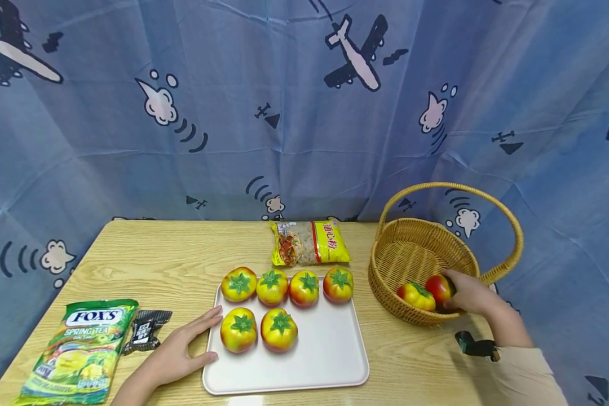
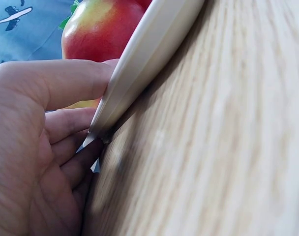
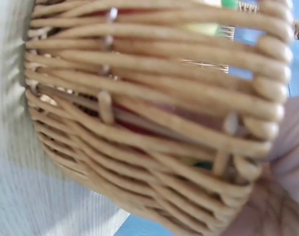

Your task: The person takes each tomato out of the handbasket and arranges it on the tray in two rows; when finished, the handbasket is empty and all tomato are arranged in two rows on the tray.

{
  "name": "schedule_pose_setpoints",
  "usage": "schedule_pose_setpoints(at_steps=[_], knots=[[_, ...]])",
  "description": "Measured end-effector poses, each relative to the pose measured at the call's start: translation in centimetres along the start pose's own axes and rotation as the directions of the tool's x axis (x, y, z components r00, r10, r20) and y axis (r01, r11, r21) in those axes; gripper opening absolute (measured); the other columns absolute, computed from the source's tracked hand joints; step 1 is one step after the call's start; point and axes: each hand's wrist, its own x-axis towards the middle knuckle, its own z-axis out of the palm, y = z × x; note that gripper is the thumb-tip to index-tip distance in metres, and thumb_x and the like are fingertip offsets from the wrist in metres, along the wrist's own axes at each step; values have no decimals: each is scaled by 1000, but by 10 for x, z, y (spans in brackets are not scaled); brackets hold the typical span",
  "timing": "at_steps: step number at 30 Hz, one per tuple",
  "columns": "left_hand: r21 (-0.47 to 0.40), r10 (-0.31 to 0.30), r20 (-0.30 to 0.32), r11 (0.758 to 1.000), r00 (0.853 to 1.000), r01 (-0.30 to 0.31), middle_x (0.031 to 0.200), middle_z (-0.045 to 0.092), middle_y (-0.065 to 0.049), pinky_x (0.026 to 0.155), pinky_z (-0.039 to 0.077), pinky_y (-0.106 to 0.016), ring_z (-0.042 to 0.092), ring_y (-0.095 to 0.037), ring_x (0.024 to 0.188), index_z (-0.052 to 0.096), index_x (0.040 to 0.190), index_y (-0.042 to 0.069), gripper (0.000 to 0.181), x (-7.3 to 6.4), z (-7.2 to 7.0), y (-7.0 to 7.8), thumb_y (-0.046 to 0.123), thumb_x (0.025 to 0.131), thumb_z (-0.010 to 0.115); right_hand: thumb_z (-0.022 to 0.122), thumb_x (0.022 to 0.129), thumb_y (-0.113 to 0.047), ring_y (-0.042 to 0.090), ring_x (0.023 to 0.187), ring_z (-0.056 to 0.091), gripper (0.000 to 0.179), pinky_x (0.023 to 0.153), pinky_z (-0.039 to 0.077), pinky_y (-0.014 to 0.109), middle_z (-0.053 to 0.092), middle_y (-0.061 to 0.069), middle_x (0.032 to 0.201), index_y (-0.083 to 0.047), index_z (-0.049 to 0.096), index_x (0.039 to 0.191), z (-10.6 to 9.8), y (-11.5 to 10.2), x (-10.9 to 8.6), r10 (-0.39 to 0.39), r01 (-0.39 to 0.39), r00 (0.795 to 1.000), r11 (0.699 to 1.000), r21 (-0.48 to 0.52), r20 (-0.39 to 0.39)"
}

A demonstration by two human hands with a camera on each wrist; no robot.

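Note:
My left hand (image 1: 180, 351) lies at the left side of a white tray (image 1: 325, 349), thumb and fingers spread, their tips at the rim. In the left wrist view they touch the tray edge (image 2: 139, 59). Several shiny red-and-yellow tomatoes (image 1: 279, 330) with green star-shaped tops sit on the tray, in a back row and a front pair. Over the near right rim of a wicker basket (image 1: 411, 248), my right hand (image 1: 469, 293) reaches in and grips a red tomato (image 1: 438, 288). Beside it lies another tomato (image 1: 416, 297). The basket wall (image 3: 154, 64) mostly hides this grip in the right wrist view.
Behind the tray lies a yellow bag of pasta (image 1: 309, 242). At the left are a green FOX'S candy bag (image 1: 78, 352) and a small black packet (image 1: 147, 331). The basket's tall handle (image 1: 449, 186) arches above it. A blue curtain (image 1: 284, 113) hangs behind the table.

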Motion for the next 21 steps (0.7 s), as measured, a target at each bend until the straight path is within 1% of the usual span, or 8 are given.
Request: schedule_pose_setpoints(at_steps=[5, 10, 14, 17, 21], knots=[[-1, 8, -8, 1000, 1000, -8, 148, 42, 3, 101, 41, -54, 43, -29, 132, 53, 137, 17, 64, 0, -2, 1, 41, 80, 72, 76, 73, -11, 41, 92, 57, 73, 75, 50, 51, 54, 36, 114, 18, 40, 129, 5, -1, 1, -13, 10, 999, 999, -49, -47], [-6, 7, -7, 1000, 1000, -7, 149, 42, 3, 101, 41, -54, 43, -29, 133, 52, 137, 18, 64, 1, -2, 1, 41, 80, 72, 77, 75, -17, 45, 95, 54, 74, 76, 48, 55, 48, 40, 117, 18, 40, 129, 9, -2, 1, -19, 10, 994, 996, -87, -109], [-11, -3, 0, 1000, 1000, 3, 149, 41, 4, 102, 40, -53, 42, -28, 133, 53, 137, 17, 65, 0, 0, -1, 40, 79, 73, 76, 76, -18, 48, 97, 51, 76, 77, 47, 57, 40, 41, 119, 17, 37, 132, 12, -3, 0, -17, 6, 987, 998, -69, -159], [-8, -2, -1, 1000, 1000, 2, 149, 41, 4, 102, 40, -53, 42, -28, 133, 53, 137, 17, 66, 0, 1, -1, 40, 79, 73, 75, 77, -17, 49, 97, 48, 76, 76, 46, 58, 35, 40, 118, 16, 35, 134, 12, -3, 0, -26, 18, 980, 999, -44, -196], [-9, -4, -2, 1000, 1000, 4, 149, 41, 4, 102, 40, -53, 42, -28, 133, 53, 137, 17, 66, 0, 1, -2, 40, 78, 74, 73, 78, -16, 47, 98, 44, 74, 75, 46, 57, 30, 38, 118, 14, 35, 135, 11, -5, -1, -29, 27, 968, 1000, -11, -250]])
